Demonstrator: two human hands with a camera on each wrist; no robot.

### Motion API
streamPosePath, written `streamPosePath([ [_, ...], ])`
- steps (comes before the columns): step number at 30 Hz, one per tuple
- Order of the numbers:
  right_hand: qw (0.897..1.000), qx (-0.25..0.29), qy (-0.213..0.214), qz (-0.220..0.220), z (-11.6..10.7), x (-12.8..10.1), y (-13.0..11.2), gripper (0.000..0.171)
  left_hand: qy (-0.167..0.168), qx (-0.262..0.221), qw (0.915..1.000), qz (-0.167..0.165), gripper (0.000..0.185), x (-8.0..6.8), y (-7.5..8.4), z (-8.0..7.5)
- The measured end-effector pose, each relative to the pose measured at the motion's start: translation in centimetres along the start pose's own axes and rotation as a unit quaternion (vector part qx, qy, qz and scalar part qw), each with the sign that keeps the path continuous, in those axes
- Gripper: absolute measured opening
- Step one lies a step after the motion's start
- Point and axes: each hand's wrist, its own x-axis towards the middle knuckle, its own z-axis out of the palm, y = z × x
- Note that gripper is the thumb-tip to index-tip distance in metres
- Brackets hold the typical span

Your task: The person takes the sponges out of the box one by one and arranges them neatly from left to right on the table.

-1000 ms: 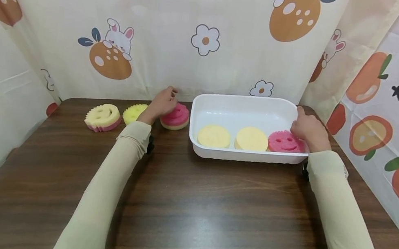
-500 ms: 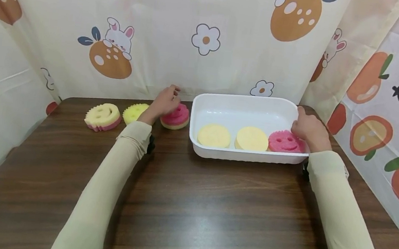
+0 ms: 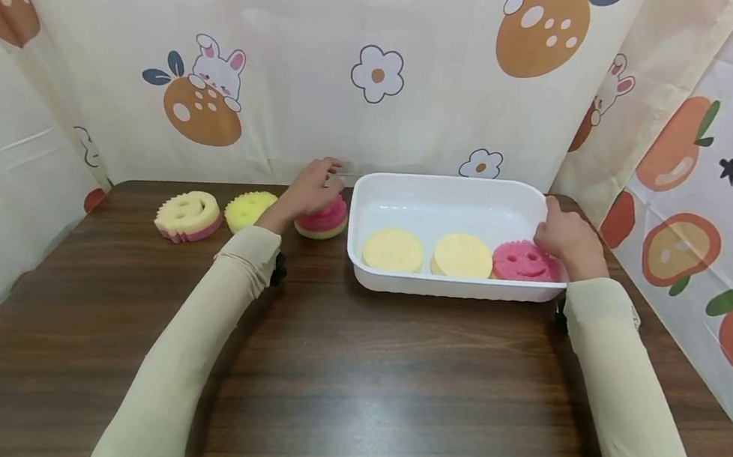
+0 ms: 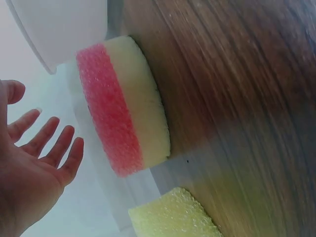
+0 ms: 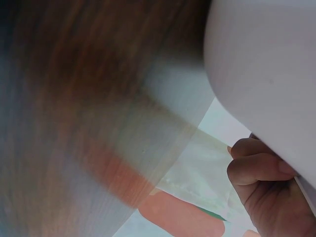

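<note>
The pink-and-cream sponge (image 4: 111,113) sits near the worktop's (image 3: 390,382) back edge, just beside the white tray (image 3: 454,290); it rests on its cream layer, pink side up, so it seems steady unaided. My left hand (image 3: 313,186) hovers by it, fingers spread and slightly bent, holding nothing; the wrist view shows a gap between us. My right hand (image 3: 569,240) has its fingers curled on the tray's rim toward the back right corner, probably to keep the tray from sliding. Inside, two cream-faced discs (image 3: 394,250) and a pink smiley sponge (image 3: 523,261) lie flat along the front wall. Toward the back left corner lie a yellow sponge (image 3: 249,209) and a cream-topped smiley (image 3: 189,214), apart, perhaps so each is easy to grasp.
</note>
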Motion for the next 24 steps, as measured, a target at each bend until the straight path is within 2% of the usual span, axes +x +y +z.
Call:
streamPosePath([
  [18,1.0,0.0,-0.005,-0.002,-0.1,0.0,-0.1,0.073,-0.002,0.006,0.9996,0.027,0.052,-0.3,1.9,0.8],
  [24,1.0,-0.002,-0.001,-0.003,-0.1,0.0,-0.1,0.072,0.0,0.018,0.9988,0.045,0.053,-0.3,2.5,1.1],
])
